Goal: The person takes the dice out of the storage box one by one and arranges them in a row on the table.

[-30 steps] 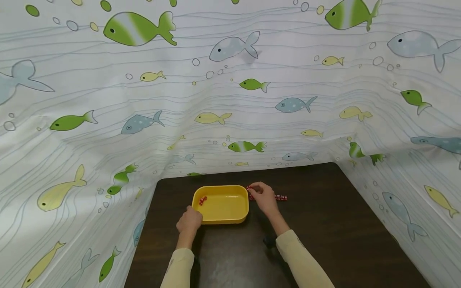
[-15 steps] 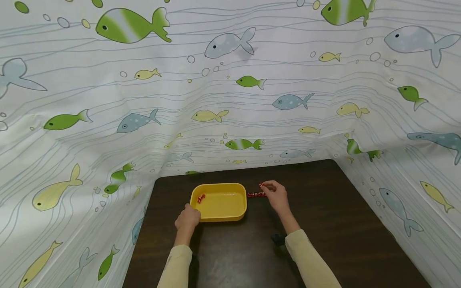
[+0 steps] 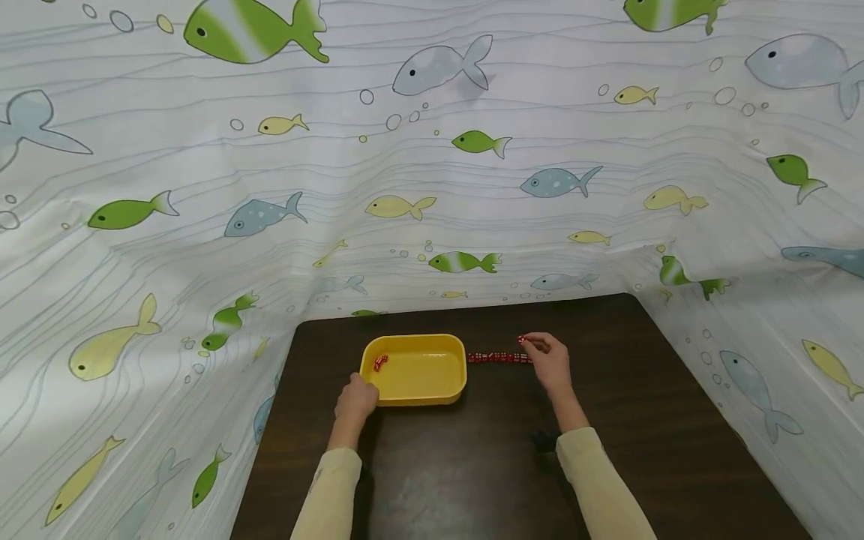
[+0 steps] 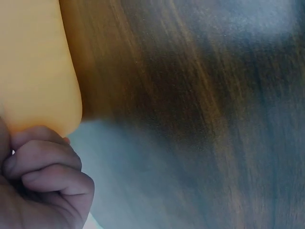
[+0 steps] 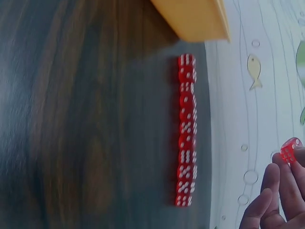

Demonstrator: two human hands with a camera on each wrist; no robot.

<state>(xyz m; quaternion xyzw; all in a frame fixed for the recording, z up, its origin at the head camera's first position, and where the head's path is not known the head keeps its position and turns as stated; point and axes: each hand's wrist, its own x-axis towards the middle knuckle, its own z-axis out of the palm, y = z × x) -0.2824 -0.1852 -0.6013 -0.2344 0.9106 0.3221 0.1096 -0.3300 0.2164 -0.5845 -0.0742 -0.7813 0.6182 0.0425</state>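
My left hand [image 3: 356,396] grips the near left corner of a yellow plastic tray [image 3: 424,376]; its curled fingers [image 4: 52,176] show at that corner in the left wrist view. A few red dice [image 3: 381,363] lie inside, at the tray's left end. To the right of the tray runs a straight row of several red dice with white pips [image 5: 186,129], set face to face. Between thumb and fingertips my right hand [image 3: 550,364] pinches one red die [image 5: 289,150]. This die is above the row's right end, apart from it.
The dark wood-grain table [image 3: 459,465] holds the tray and the row near its far edge. A white cloth printed with fish [image 3: 405,165] hangs behind the table and along both sides. A small dark object [image 3: 542,441] shows beside the right sleeve, too unclear to name.
My right hand has moved right along the row with the die, from the tray's right edge to the row's right end, uncovering more of the row. The left hand stays on the tray.
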